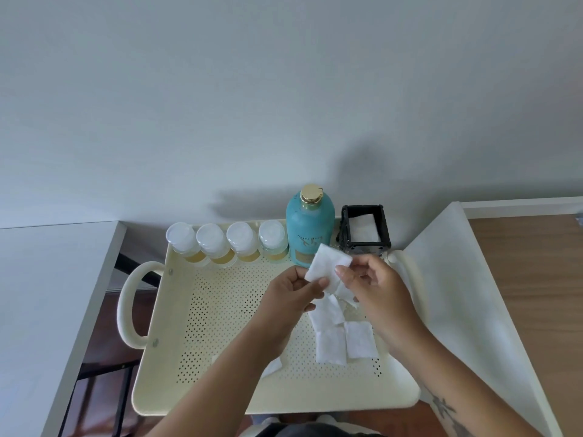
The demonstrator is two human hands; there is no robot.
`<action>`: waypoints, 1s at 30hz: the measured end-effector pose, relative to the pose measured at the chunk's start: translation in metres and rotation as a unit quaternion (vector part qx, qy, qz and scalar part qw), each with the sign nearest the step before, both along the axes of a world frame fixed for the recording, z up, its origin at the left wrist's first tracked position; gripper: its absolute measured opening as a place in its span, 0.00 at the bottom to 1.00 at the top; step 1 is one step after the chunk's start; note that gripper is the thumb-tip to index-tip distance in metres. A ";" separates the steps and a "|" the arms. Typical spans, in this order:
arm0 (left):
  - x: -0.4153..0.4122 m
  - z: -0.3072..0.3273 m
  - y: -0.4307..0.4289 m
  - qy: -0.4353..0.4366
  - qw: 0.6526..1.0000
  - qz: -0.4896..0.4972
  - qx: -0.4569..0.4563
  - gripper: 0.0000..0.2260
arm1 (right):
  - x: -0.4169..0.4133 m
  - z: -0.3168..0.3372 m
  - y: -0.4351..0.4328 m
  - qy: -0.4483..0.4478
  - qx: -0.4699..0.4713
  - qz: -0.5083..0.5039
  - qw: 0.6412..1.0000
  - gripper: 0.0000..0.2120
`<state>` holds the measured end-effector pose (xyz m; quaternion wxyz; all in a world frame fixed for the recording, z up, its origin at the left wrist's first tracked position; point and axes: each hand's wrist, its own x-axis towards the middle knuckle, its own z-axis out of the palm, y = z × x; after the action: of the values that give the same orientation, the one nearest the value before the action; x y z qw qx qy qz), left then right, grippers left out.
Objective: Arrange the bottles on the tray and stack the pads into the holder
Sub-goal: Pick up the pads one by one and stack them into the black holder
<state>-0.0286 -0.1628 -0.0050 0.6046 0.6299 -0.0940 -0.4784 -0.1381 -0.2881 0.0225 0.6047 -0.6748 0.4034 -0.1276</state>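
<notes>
- Both hands, left (295,291) and right (375,290), pinch one pad (328,266) above tray (164,310)
- Loose pads (342,340) on tray
- Bottles (227,244) line tray's far edge
- Holder (366,230) at tray's far right corner, pads inside

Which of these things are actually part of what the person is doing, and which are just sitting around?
Part of the job:
cream perforated tray
four clear-capped small bottles
teal bottle
black holder
held pad
loose pads
left hand
right hand

Just there:
white panel
wooden surface
</notes>
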 end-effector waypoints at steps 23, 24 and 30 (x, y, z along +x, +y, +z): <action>0.003 -0.057 -0.002 -0.412 0.858 -0.180 0.247 0.14 | 0.046 0.010 -0.098 0.104 -0.257 0.025 0.960 0.09; 0.003 -0.057 -0.002 -0.408 0.859 -0.183 0.250 0.13 | 0.045 0.008 -0.100 0.109 -0.272 0.022 0.956 0.08; 0.005 -0.061 -0.003 -0.396 0.860 -0.202 0.251 0.09 | 0.043 0.004 -0.100 0.163 -0.331 0.078 0.926 0.10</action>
<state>-0.0236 -0.1653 -0.0661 0.2279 0.8638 -0.3277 -0.3073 -0.0953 -0.3882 0.0268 0.2809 -0.8774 0.3773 -0.0948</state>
